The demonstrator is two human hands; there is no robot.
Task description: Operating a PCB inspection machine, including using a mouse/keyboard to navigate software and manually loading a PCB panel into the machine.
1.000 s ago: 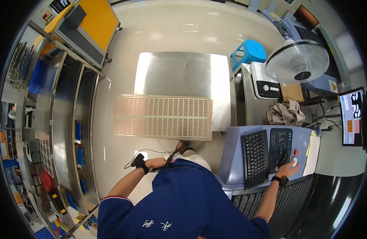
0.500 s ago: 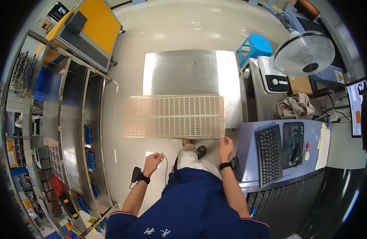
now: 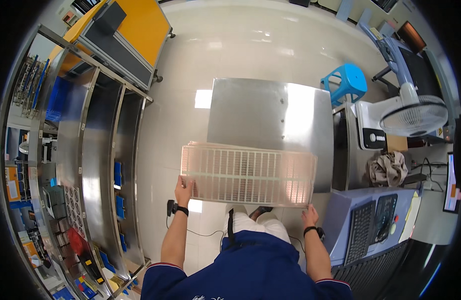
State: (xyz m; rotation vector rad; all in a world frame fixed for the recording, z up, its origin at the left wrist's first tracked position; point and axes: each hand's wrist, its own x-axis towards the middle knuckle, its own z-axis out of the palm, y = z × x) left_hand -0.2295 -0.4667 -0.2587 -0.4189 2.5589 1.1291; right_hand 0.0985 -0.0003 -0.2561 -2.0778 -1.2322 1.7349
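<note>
- Rack (image 3: 93,125) of steel shelves, left of the metal table and well apart from it.
- Metal table (image 3: 250,107), its near part covered by the slotted panel.
- Blue-grey console (image 3: 338,220), just beside the metal table's near right corner.
- Slotted panel (image 3: 250,176), copper-tinted with a pale lengthwise strip, overlapping the metal table's near edge and reaching past its left side.
- White fan (image 3: 414,116), right of the metal table.
- Blue stool (image 3: 354,80), by the metal table's far right corner.
- Left hand (image 3: 184,192), left of the metal table, fingers bent around the slotted panel's left edge.
- Right hand (image 3: 310,216), before the metal table's near edge, fingers narrow, holding the panel's near right corner.
</note>
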